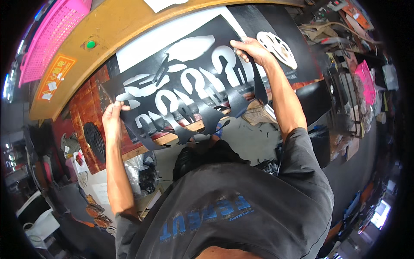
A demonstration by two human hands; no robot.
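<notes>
Both my hands hold up a thin black sheet riddled with curved cut-out holes, tilted over the worktable. My left hand pinches its left corner between thumb and fingers. At the far right part of the sheet, my right hand grips the edge with its fingers curled. Through the holes the pale surface below shows, and narrow strips of the sheet sag at its near edge. Behind it lies a white board. Just right of my right hand rests a white oval shape with dark openings.
A yellow machine beam with a green button spans the far side. Dark, coiled-looking material lies on the reddish wooden table at left. A pink basket stands far left. Cluttered shelves line the right.
</notes>
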